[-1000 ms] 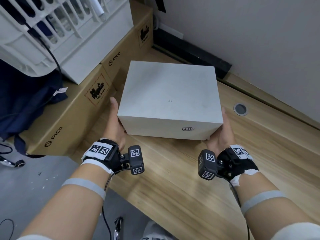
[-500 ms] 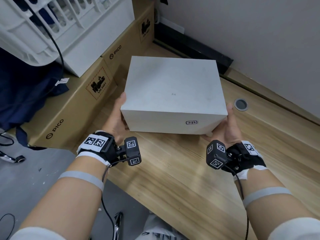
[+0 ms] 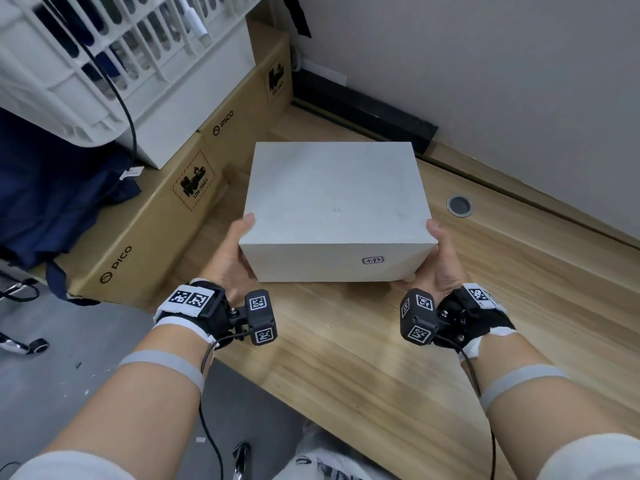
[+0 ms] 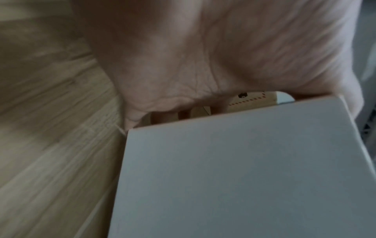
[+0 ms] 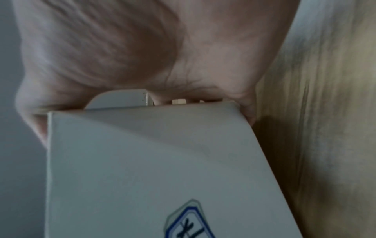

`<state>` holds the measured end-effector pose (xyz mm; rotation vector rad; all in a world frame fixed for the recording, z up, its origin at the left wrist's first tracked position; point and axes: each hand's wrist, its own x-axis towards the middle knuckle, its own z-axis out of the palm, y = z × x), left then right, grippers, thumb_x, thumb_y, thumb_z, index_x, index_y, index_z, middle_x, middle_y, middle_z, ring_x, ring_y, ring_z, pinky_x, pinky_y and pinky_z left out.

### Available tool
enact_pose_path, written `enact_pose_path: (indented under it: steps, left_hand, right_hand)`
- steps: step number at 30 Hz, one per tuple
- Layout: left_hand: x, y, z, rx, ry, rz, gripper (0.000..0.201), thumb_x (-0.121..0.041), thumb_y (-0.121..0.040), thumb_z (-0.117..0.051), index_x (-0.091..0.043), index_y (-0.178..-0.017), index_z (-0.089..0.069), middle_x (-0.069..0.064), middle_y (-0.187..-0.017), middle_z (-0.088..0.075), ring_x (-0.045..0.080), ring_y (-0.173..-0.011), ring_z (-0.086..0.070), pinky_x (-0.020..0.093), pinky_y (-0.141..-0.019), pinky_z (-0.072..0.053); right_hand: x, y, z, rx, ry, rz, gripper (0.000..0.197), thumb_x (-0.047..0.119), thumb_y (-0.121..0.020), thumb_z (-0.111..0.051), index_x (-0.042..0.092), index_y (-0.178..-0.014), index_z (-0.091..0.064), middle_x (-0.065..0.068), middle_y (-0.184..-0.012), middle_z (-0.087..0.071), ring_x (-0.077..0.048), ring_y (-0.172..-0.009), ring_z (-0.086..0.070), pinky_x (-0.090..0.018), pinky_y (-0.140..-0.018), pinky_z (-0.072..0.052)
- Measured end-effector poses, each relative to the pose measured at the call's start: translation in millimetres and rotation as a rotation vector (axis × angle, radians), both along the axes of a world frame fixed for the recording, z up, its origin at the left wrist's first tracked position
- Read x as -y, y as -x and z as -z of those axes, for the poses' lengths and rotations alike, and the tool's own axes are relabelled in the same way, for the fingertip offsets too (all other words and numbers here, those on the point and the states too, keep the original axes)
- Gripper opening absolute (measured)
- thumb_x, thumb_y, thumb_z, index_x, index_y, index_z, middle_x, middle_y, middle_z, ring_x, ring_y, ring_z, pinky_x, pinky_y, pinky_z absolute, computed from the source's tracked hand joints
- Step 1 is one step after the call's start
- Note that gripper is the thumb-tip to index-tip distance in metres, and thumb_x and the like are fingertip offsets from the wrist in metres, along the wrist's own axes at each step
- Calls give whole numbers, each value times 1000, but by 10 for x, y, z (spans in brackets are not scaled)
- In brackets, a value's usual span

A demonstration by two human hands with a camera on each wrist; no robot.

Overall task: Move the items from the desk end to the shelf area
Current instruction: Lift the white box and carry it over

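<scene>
Hands, left hand (image 3: 231, 261) and right hand (image 3: 439, 268), clasping white box (image 3: 337, 206) sides.

Box (image 3: 337, 199): matt white-grey card, smooth, faint scuffs. Table (image 3: 381, 368): light wood-grain, smooth, low sheen. Cartons (image 3: 138, 237): plain brown corrugated card, matt. Crate (image 3: 69, 64): white plastic, slight gloss. Cloth (image 3: 41, 188): navy, soft.

The box (image 3: 337, 206) sits between the hands, left hand (image 3: 230, 261) and right hand (image 3: 441, 265), over the worktop (image 3: 363, 358). Cartons (image 3: 156, 230) line up on its left, with a crate (image 3: 69, 71) on top of them.
</scene>
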<state>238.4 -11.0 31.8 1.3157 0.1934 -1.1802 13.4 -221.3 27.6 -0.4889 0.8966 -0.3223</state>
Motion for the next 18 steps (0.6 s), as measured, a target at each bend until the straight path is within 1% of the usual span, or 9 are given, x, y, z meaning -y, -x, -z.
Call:
enact_pose_path:
  steps: [2, 3, 6, 9, 11, 13, 16, 17, 18]
  left_hand:
    - [37, 91, -78, -20, 3, -17, 67, -57, -80, -68, -22, -135, -55, 13, -131, -63, 32, -110, -63, 42, -64, -58]
    - [56, 147, -135, -9, 7, -10, 67, -58, -79, -68, -23, -135, -55, 13, -131, -63, 32, -109, -63, 41, -64, -58]
    - [115, 317, -292, 60, 17, 18, 70, -62, -75, -68, -26, -134, -57, 13, -131, -65, 32, -116, -63, 44, -75, -59]
    - [217, 555, -509, 93, 37, 49, 77, -67, -66, -73, -28, -131, -61, 13, -132, -64, 34, -116, -62, 50, -89, -55]
    - [331, 794, -692, 127, 36, 92, 78, -73, -64, -71, -28, -128, -64, 11, -129, -66, 32, -111, -62, 46, -91, -53]
    - [491, 1101, -855, 191, 30, 131, 82, -79, -61, -67, -30, -126, -65, 10, -128, -67, 31, -111, -62, 45, -94, -51]
    - [811, 1754, -1105, 259, 20, 176, 81, -80, -60, -65, -28, -122, -67, 8, -121, -68, 30, -108, -61, 46, -96, -50]
    - [932, 2018, -1169, 261, 18, 189, 78, -78, -62, -65, -26, -120, -67, 7, -114, -68, 30, -105, -61, 46, -95, -50]
    - [1049, 2312, -1233, 263, 18, 207, 75, -77, -63, -65, -25, -116, -68, 5, -106, -67, 29, -98, -61, 45, -91, -51]
  right_hand:
    - [-11, 102, -70, -11, 5, 22, 50, 54, -81, -59, 27, -123, -63, -5, -123, -58, -28, -105, -59, -37, -75, -55]
    - [-8, 168, -111, -3, 10, 32, 48, 54, -82, -59, 26, -120, -65, -6, -124, -59, -29, -107, -58, -40, -81, -52]
    - [22, 403, -285, 12, 34, 55, 46, 55, -81, -60, 27, -117, -68, -7, -125, -64, -30, -107, -60, -48, -89, -50]
    - [88, 720, -489, -1, 78, 84, 57, 57, -77, -65, 26, -125, -64, -8, -129, -63, -31, -106, -63, -48, -84, -54]
    - [142, 1007, -648, 0, 102, 110, 62, 57, -75, -66, 26, -128, -63, -7, -126, -63, -30, -104, -62, -44, -78, -56]
    - [206, 1375, -803, 0, 119, 144, 65, 58, -73, -68, 26, -128, -63, -7, -125, -60, -31, -102, -62, -44, -72, -56]
    - [295, 2121, -1001, 6, 142, 200, 64, 59, -73, -68, 23, -125, -64, -8, -117, -56, -31, -90, -61, -37, -54, -54]
    - [329, 2427, -1053, 12, 148, 218, 60, 60, -73, -68, 23, -121, -65, -8, -116, -57, -31, -89, -61, -37, -54, -54]
    - [360, 2756, -1107, 22, 155, 235, 58, 61, -73, -68, 23, -117, -67, -9, -118, -59, -31, -92, -62, -40, -60, -56]
